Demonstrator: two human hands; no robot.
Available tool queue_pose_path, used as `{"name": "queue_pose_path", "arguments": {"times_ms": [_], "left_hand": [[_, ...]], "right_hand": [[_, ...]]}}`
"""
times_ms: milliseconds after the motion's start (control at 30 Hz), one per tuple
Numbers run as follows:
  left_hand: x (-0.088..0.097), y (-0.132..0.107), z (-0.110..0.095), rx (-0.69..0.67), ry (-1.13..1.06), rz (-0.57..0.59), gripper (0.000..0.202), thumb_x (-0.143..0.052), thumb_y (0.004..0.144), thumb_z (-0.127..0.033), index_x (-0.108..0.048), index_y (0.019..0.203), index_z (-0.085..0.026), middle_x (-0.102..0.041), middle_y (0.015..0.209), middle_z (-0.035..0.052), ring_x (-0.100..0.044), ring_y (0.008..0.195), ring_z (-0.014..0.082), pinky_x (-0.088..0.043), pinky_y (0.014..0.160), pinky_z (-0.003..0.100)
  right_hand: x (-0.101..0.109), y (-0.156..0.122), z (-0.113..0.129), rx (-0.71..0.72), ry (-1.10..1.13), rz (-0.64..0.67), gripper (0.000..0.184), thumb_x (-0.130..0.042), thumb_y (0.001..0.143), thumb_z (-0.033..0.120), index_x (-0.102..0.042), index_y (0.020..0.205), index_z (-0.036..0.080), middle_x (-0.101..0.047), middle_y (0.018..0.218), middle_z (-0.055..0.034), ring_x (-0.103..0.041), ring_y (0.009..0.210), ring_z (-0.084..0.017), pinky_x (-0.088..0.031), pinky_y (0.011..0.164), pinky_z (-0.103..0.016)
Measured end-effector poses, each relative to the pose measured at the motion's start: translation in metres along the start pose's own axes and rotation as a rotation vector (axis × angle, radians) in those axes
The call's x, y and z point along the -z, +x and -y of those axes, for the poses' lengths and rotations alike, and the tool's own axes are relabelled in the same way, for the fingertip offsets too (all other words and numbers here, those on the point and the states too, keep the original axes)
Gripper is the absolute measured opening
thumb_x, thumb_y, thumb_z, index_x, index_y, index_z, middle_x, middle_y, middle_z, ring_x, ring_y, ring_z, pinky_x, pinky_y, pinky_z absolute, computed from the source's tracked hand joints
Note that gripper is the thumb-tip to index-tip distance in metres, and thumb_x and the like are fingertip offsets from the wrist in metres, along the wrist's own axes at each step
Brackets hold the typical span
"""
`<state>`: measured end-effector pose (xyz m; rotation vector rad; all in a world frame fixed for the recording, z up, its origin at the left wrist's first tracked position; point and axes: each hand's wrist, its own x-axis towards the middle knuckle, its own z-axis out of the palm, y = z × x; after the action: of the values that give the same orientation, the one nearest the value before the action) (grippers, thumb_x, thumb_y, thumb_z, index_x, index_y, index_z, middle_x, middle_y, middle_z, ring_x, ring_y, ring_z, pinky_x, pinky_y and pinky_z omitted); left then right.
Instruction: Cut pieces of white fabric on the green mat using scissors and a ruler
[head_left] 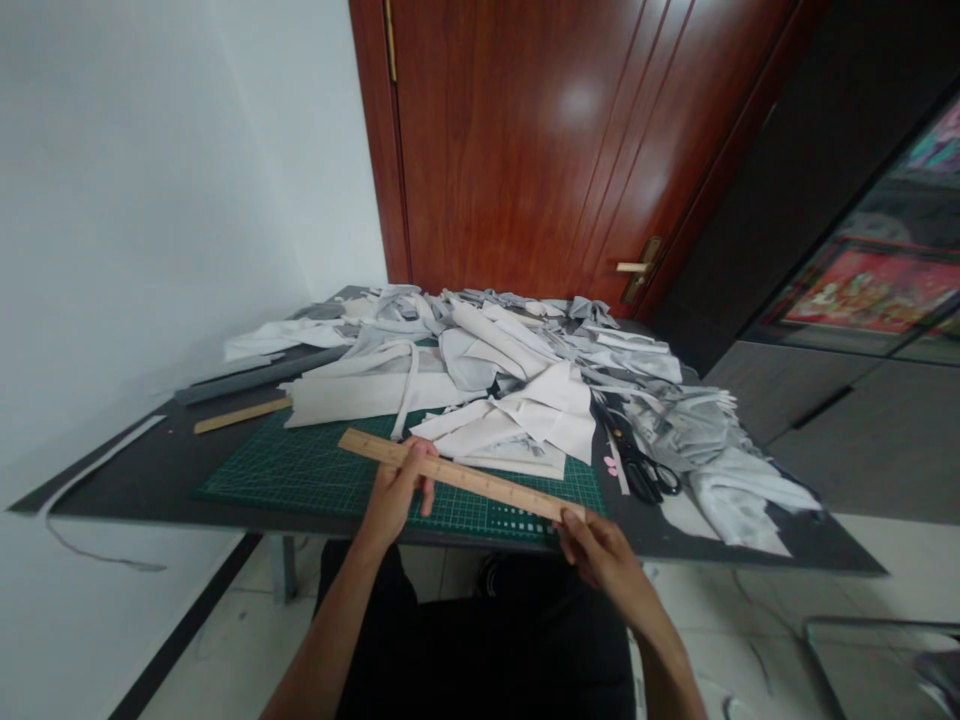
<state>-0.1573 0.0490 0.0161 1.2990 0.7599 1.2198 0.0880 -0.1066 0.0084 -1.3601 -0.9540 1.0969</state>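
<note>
A wooden ruler (480, 483) is held slantwise over the green cutting mat (270, 465), its left end higher in the view. My left hand (401, 490) pinches it left of its middle, the thumb on top and the other fingers underneath. At the ruler's right end my right hand (596, 545) grips it, thumb along the top, near the table's front edge. Just behind the ruler lie white fabric pieces (540, 415), heaped on the mat. Black-handled scissors (641, 465) rest to the right of the mat.
Piles of white and grey fabric scraps (690, 425) cover the table's back and right side. A second wooden strip (241, 415) lies at left, near a dark grey bar (255, 378). A narrow fabric strip (97, 465) hangs over the front edge. Behind stands a wooden door (517, 140).
</note>
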Motion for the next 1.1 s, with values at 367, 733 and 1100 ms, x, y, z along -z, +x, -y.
{"name": "queue_pose_path", "arguments": {"times_ms": [367,733,1100], "left_hand": [[-0.027,0.016,-0.005,0.037,0.051,0.581,0.054,-0.063,0.090,-0.065,-0.074,0.104,-0.014,-0.069,0.074,0.0091,-0.067,0.064,0.0207,-0.049,0.048,0.027],[-0.030,0.067,-0.010,-0.138,0.480,0.754,0.032,-0.057,0.098,-0.049,-0.077,0.106,-0.026,-0.076,0.113,0.0072,-0.070,0.109,0.0269,-0.049,0.104,0.041],[0.037,0.129,0.007,0.399,-0.027,0.697,0.064,-0.056,0.096,-0.058,-0.049,0.142,-0.015,-0.075,0.118,0.0182,-0.070,0.111,0.0292,-0.043,0.108,0.048]], "right_hand": [[0.051,0.021,0.026,0.353,-0.643,0.051,0.023,-0.070,0.089,0.046,-0.078,0.089,0.024,-0.076,0.092,-0.0062,-0.067,0.089,-0.025,-0.048,0.084,-0.036],[0.063,0.067,-0.008,0.568,-0.710,-0.291,0.024,-0.044,0.100,0.036,-0.062,0.097,0.020,-0.069,0.090,-0.0091,-0.063,0.080,-0.023,-0.049,0.076,-0.034],[0.107,0.093,-0.003,0.742,-0.957,-0.278,0.026,-0.045,0.102,0.031,-0.067,0.091,0.022,-0.069,0.084,-0.0067,-0.060,0.081,-0.025,-0.045,0.079,-0.039]]}}
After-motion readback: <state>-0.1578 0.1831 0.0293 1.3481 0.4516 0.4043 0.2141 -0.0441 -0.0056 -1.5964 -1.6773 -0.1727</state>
